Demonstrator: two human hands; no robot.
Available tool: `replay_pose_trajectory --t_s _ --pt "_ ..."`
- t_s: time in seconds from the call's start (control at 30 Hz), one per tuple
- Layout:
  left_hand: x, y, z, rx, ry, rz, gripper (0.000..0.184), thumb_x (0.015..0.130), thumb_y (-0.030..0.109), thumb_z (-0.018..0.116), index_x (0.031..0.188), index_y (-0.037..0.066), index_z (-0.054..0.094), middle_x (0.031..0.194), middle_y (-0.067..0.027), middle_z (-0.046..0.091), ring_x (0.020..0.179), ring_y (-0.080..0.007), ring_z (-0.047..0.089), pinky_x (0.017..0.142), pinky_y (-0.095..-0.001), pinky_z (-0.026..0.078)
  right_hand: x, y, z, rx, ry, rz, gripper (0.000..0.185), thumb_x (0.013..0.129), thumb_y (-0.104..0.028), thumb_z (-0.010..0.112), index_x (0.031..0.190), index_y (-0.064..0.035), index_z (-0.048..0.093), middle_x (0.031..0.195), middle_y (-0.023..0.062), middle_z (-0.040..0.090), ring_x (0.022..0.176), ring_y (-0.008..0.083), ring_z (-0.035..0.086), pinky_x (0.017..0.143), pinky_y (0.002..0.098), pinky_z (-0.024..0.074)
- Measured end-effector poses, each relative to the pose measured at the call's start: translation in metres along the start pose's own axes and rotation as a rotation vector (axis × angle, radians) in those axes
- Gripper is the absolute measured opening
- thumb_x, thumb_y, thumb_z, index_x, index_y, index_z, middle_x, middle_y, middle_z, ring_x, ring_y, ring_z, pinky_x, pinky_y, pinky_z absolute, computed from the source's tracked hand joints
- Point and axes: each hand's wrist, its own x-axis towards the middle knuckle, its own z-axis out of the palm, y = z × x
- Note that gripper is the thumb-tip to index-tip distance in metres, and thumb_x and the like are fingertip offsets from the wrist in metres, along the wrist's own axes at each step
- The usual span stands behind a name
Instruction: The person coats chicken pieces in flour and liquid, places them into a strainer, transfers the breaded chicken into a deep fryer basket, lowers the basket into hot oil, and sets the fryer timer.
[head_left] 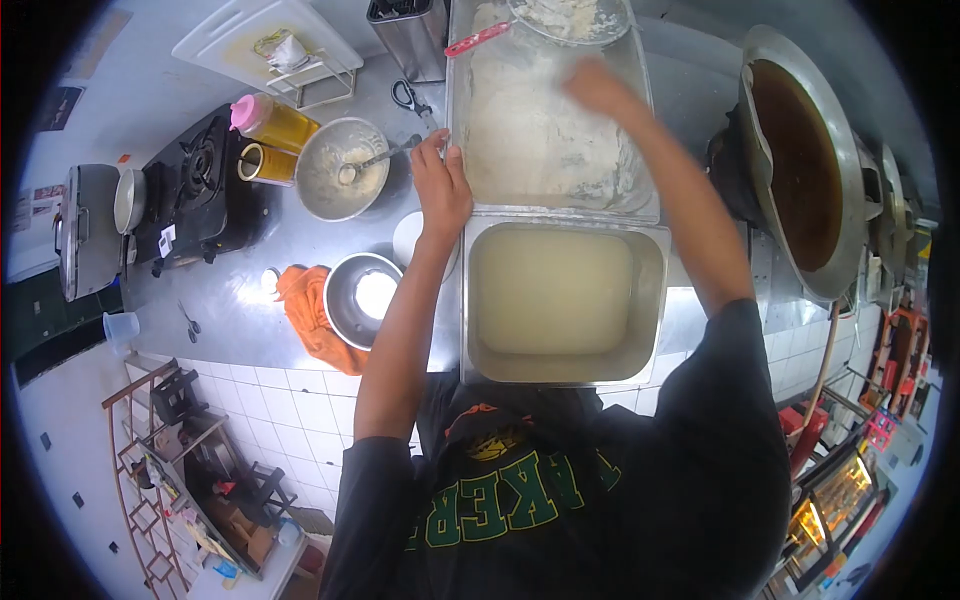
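A long metal tray (545, 130) of white flour lies ahead of me. At its left rim is my left hand (441, 185), fingers along the outer side and thumb by the edge, gripping it. My right hand (600, 88) is over the flour, blurred by motion; its fingers cannot be made out. Beyond it a bowl or strainer (575, 18) with floury clumps sits at the tray's far end. A red-handled tool (478, 39) lies across the left rim. Closest to my body stands a deep metal pan (555, 290) of pale, cloudy liquid.
Left are a steel bowl (342, 170) with a ladle, a smaller bowl (363, 300), an orange cloth (315, 315), scissors (410, 100), oil containers (280, 125) and a gas stove (205, 180). On the right stands a large wok (800, 165) of brown liquid.
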Motion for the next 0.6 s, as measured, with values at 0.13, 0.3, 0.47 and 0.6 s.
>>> replay_pose_trajectory --t_s 0.13,0.3,0.47,0.6 --pt "-0.001 0.002 0.0 0.04 -0.013 -0.021 0.04 0.105 0.031 0.04 0.129 0.0 0.049 0.119 -0.0228 0.051 0.111 -0.0398 0.048 0.097 -0.0477 0.037 0.009 0.007 -0.056 0.069 0.179 -0.035 0.043 0.093 -0.044 0.059 0.104 -0.004 0.072 0.097 0.0212 0.07 0.089 0.0352 0.067 0.087 0.0446 0.0505" --pt "-0.001 -0.001 0.001 0.064 -0.031 -0.051 0.041 0.106 0.033 0.038 0.129 0.001 0.049 0.118 -0.0214 0.051 0.11 -0.0388 0.048 0.097 -0.0471 0.037 -0.001 -0.036 0.035 -0.133 -0.414 -0.21 0.056 0.095 -0.054 0.051 0.108 -0.0031 0.071 0.115 0.0182 0.068 0.101 0.0345 0.065 0.09 0.0439 0.0486" --pt "-0.001 0.003 0.0 0.136 -0.025 -0.079 0.04 0.106 0.032 0.038 0.129 0.001 0.05 0.118 -0.0212 0.052 0.111 -0.0381 0.049 0.097 -0.0464 0.037 -0.009 -0.034 0.167 0.045 -0.662 -0.713 0.047 0.091 -0.041 0.052 0.112 -0.0026 0.069 0.117 0.02 0.067 0.101 0.0374 0.065 0.091 0.044 0.0494" --pt "0.0 0.002 0.0 0.101 0.006 0.002 0.037 0.105 0.029 0.04 0.128 0.001 0.051 0.118 -0.0216 0.053 0.11 -0.0384 0.049 0.096 -0.047 0.037 -0.01 -0.009 0.116 -0.41 -0.674 -0.492 0.042 0.09 -0.036 0.054 0.12 -0.0104 0.067 0.115 0.0211 0.067 0.103 0.0364 0.064 0.091 0.0428 0.0497"
